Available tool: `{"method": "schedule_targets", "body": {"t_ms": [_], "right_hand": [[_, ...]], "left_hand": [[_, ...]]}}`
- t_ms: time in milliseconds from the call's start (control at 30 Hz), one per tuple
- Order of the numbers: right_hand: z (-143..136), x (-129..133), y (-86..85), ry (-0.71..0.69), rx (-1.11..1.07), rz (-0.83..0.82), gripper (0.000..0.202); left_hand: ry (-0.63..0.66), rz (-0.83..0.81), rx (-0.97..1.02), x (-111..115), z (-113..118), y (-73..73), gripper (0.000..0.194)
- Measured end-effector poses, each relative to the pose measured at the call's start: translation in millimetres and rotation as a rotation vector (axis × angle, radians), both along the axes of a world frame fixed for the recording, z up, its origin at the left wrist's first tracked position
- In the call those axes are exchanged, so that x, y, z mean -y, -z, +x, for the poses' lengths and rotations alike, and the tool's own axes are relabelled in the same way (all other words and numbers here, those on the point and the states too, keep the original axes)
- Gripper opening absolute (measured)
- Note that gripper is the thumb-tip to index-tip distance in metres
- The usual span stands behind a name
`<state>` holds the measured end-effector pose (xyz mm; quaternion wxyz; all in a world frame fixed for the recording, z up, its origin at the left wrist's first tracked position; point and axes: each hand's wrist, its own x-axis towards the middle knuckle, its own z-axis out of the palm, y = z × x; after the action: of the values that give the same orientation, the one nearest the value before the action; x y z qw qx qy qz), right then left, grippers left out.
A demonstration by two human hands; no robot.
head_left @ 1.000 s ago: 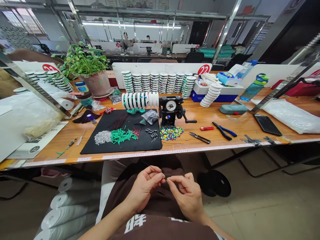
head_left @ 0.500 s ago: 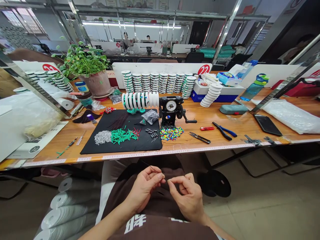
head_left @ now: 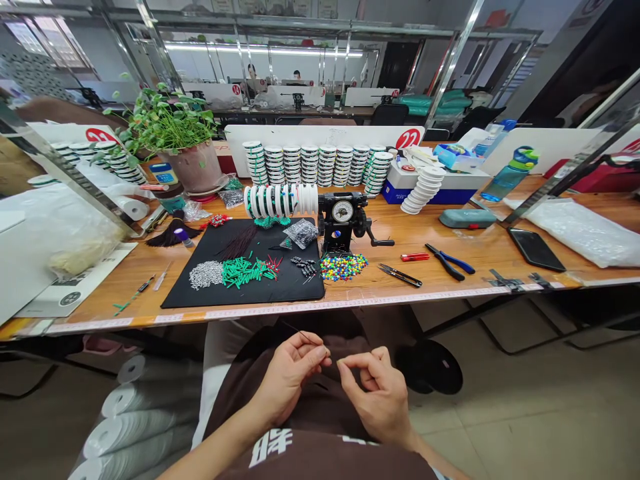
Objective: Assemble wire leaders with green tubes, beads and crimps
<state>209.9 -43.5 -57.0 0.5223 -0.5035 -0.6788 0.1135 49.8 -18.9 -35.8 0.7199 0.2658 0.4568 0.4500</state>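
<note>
Over the brown apron, my left hand (head_left: 295, 373) pinches a thin dark thread (head_left: 299, 331) between thumb and fingers. To its right, my right hand (head_left: 377, 393) has thumb and index finger pressed together; whatever lies between them is too small to name. A small gap separates the two hands. Beyond them, a black mat (head_left: 260, 293) bears silver beads (head_left: 205, 275), green tubes (head_left: 245, 272) and dark threads (head_left: 240, 241). Colourful beads (head_left: 345, 267) lie beside the mat, below a black winding device (head_left: 343, 217) with white spools (head_left: 280, 200).
Tweezers-like snips (head_left: 400, 275), blue-handled pliers (head_left: 450, 260), a red lighter (head_left: 415, 257) and a phone (head_left: 536, 249) lie on the table's right. Stacked spools (head_left: 327, 165) stand behind. A potted plant (head_left: 193, 167) is at the back left, a bottle (head_left: 510, 175) at the right.
My right hand has moved very slightly to the right, widening the gap a little. My left hand has hardly moved.
</note>
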Motion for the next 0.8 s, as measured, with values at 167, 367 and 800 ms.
{"method": "schedule_targets", "body": {"t_ms": [167,367,800], "right_hand": [[-0.4,0.2,0.0,-0.006,0.001,0.012,0.013],[0.1,0.4,6.0,0.0,0.027,-0.022,0.014],[-2.2,-3.0,7.7,-0.047,0.02,-0.052,0.017]], "left_hand": [[-0.002,0.003,0.005,-1.1,0.0,0.3,0.043],[0.014,0.003,-0.008,0.2,1.0,1.0,0.043],[0.073,0.144,-0.204,-0.6,-1.2,10.6,0.037]]}}
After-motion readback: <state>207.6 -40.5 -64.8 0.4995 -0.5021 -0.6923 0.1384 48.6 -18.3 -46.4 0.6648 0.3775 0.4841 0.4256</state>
